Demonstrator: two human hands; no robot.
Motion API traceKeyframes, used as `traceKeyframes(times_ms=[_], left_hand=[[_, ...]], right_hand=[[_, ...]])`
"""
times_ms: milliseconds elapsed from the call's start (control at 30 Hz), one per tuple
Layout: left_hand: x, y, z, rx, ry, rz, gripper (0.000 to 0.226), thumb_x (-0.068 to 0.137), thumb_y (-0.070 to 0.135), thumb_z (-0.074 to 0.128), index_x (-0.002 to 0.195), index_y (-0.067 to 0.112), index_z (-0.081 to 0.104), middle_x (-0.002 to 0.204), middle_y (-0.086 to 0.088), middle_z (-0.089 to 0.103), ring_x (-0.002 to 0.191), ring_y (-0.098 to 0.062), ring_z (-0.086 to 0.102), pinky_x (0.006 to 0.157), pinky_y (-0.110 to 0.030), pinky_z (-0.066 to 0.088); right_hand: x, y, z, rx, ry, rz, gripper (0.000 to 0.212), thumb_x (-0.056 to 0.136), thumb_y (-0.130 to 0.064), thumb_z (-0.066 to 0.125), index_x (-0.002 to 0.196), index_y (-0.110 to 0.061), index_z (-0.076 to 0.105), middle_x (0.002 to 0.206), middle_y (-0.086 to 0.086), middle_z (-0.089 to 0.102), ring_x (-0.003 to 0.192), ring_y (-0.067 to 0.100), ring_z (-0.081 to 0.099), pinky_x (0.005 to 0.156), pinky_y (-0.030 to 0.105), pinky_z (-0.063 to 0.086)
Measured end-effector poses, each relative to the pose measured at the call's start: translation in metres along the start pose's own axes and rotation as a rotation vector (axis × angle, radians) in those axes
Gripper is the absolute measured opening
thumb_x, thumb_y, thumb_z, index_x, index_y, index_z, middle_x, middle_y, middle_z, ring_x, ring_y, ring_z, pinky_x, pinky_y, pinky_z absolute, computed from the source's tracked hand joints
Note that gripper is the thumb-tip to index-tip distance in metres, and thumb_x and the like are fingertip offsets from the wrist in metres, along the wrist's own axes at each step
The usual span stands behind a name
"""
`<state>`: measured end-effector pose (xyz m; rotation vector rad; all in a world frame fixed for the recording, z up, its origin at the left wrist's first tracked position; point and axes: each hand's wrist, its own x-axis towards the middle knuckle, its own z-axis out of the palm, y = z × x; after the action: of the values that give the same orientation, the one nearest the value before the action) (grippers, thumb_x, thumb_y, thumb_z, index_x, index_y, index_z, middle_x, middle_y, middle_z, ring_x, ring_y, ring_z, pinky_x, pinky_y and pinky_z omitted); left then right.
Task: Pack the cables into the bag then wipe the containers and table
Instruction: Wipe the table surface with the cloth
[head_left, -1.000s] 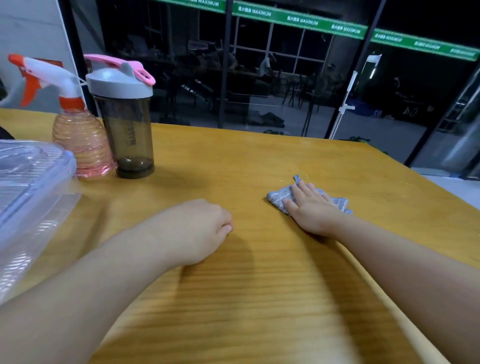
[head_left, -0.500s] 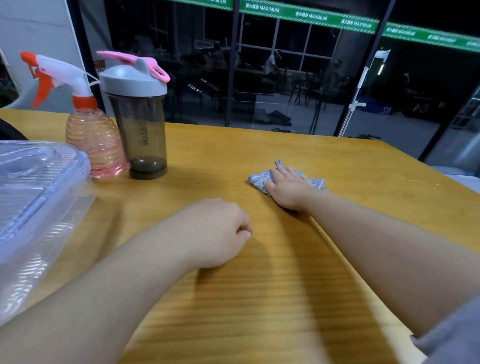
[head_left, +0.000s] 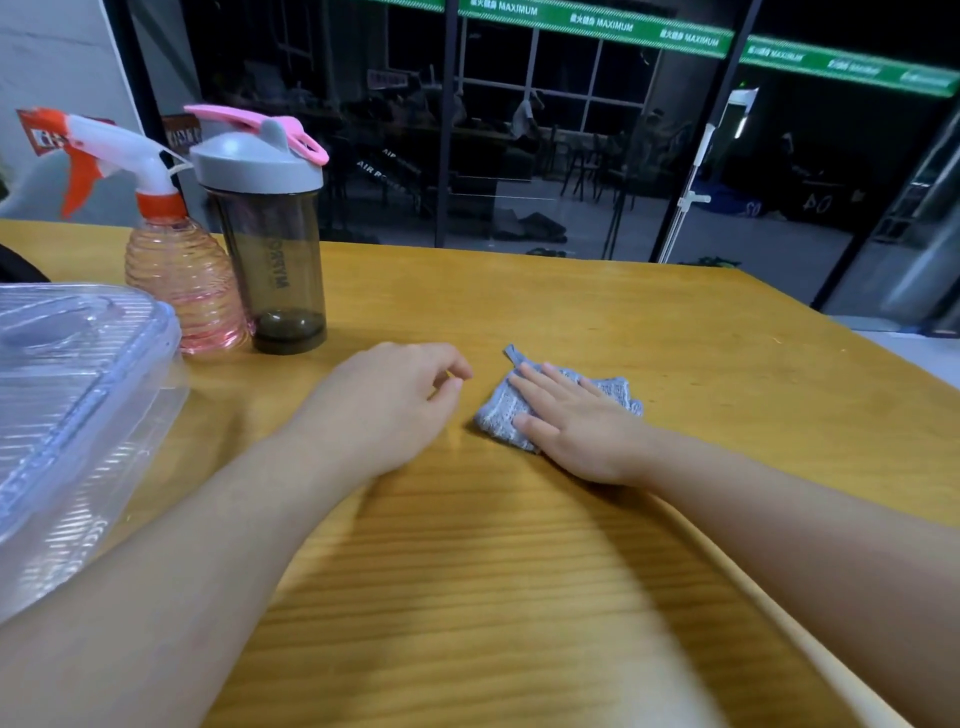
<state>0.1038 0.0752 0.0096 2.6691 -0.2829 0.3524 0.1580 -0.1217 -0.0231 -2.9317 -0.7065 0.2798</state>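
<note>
Head view: right hand (head_left: 582, 426) presses flat, fingers straight, on the grey cloth (head_left: 501, 413) at mid-surface (head_left: 727, 395). Since a second ago, cloth and hand have travelled left, toward the left hand (head_left: 384, 400), whose loosely curled fingers hold nothing. Wiping of the surface appears under way; the clear container (head_left: 78, 374) sits near left.

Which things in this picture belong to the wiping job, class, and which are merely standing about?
Belonging to the job:
- grey cloth, pressed flat under the right hand
- wooden table
- clear plastic container, at the table's left
- dark shaker bottle, probably a container too
- spray bottle, likely the cleaner

Merely about:
- left hand, loosely curled, holding nothing
- glass wall behind
</note>
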Motion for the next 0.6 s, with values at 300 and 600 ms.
traceKeyframes(times_ms=[300, 600], left_hand=[[0.0, 0.004, 0.007, 0.043, -0.166, 0.05, 0.039, 0.094, 0.033, 0.047, 0.132, 0.026, 0.043, 0.134, 0.01, 0.049, 0.118, -0.011, 0.048, 0.091, -0.023, 0.036], [-0.001, 0.015, 0.004, -0.08, -0.167, 0.082, 0.044, 0.091, 0.036, 0.05, 0.133, 0.029, 0.039, 0.128, 0.014, 0.05, 0.105, -0.009, 0.055, 0.094, -0.034, 0.045]], right_hand=[[-0.073, 0.005, 0.008, 0.001, -0.063, -0.104, 0.054, 0.1, -0.048, 0.017, 0.149, -0.039, -0.003, 0.153, -0.026, -0.016, 0.136, -0.01, -0.023, 0.117, 0.027, -0.012], [-0.132, -0.004, 0.015, -0.063, -0.148, -0.187, 0.053, 0.098, -0.049, 0.015, 0.144, -0.045, -0.012, 0.149, -0.03, -0.025, 0.13, -0.013, -0.033, 0.115, 0.026, -0.017]])
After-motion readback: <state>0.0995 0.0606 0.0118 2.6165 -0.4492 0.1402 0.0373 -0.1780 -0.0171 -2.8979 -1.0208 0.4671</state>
